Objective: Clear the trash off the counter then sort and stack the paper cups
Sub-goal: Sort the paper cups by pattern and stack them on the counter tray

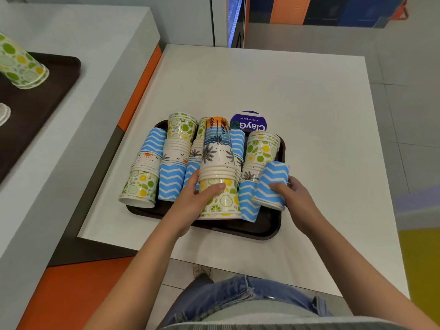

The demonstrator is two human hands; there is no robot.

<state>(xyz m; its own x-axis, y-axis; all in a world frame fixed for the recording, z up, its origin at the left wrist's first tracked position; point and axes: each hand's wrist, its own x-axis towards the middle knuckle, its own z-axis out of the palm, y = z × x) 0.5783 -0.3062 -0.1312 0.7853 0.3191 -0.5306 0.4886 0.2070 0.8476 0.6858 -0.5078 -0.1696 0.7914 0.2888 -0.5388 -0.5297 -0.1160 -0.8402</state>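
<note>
A dark tray (266, 228) on the white table holds several upside-down stacks of paper cups in blue zigzag, citrus and palm-tree prints. My left hand (197, 198) grips the citrus cup (223, 201) at the bottom of a tall mixed stack whose upper part is palm-tree cups (217, 148). My right hand (295, 196) holds a short stack of blue zigzag cups (271, 184), tilted, at the tray's right side. Another blue zigzag cup (247, 201) stands between the two hands.
A purple round sticker (252, 117) lies on the white table (309, 96) behind the tray. To the left, a higher grey counter carries a second dark tray (35, 103) with a citrus cup stack (21, 63) lying on its side.
</note>
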